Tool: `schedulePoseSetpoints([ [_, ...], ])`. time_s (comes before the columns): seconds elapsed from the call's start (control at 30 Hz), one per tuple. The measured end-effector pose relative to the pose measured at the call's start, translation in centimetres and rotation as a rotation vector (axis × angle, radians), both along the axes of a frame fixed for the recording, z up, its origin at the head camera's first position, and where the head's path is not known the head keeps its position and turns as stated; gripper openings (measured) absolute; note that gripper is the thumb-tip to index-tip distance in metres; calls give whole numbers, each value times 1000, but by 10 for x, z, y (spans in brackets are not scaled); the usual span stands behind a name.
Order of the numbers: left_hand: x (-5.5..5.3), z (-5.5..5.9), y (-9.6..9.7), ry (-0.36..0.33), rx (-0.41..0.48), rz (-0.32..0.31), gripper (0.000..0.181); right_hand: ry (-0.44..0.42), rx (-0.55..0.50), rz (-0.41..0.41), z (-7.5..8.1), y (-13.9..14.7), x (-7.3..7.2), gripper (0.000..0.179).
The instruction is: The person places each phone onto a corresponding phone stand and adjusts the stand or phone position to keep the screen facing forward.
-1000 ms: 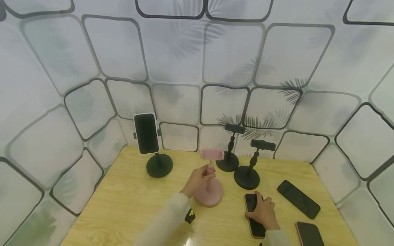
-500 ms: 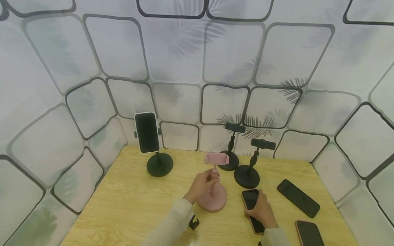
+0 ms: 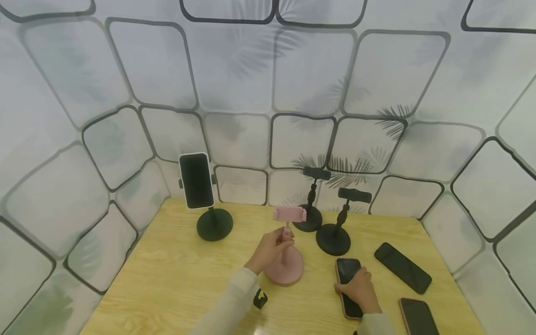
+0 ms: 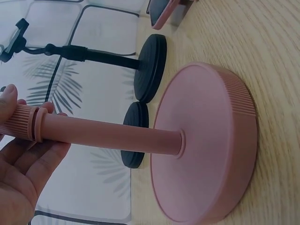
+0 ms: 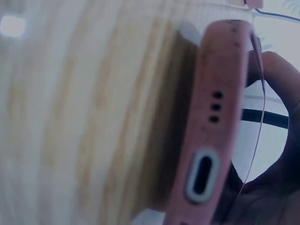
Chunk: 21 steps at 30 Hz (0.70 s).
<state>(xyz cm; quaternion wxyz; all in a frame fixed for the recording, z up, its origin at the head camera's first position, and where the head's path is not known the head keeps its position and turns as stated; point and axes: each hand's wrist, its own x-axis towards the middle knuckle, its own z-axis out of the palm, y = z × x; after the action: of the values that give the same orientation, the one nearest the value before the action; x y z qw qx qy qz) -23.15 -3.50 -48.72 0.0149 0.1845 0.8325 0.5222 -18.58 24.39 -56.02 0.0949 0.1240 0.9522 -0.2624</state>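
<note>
A pink phone stand (image 3: 285, 267) with a round base is upright near the middle of the table. My left hand (image 3: 269, 250) pinches its upper stem just under the pink clamp (image 3: 290, 214); the left wrist view shows thumb and fingers (image 4: 47, 159) around the ribbed collar. To the right, my right hand (image 3: 361, 289) grips a dark-screened phone in a pink case (image 3: 349, 270) across its width, thumb on the left edge. The right wrist view shows the case's end with its charging port (image 5: 202, 176), and a shadow on the wood beside it. Whether the phone is raised cannot be told.
Two black phone stands (image 3: 333, 239) (image 3: 307, 218) hold nothing behind the phone. At the left back, another black stand (image 3: 215, 224) carries a white-framed phone (image 3: 196, 180). A black phone (image 3: 403, 267) and a pink-edged phone (image 3: 418, 317) lie at the right. Patterned fabric (image 3: 234, 70) surrounds the table.
The pink stand has shifted slightly right and toward me with my left hand. My right hand has moved the phone a little away from me, turning it one way and partly back.
</note>
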Motion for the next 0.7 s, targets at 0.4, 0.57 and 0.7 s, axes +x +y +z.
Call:
schedulePoseSetpoints([
  [0.4, -3, -4, 0, 5, -5, -1, 22, 116, -69, -5, 3, 4, 3, 101],
  [0.57, -1, -4, 0, 20, -2, -14, 21, 138, -146, 47, 6, 1, 2, 103],
  [0.7, 0, -5, 1, 38, -12, -25, 21, 97, -208, 39, 7, 0, -1, 103],
])
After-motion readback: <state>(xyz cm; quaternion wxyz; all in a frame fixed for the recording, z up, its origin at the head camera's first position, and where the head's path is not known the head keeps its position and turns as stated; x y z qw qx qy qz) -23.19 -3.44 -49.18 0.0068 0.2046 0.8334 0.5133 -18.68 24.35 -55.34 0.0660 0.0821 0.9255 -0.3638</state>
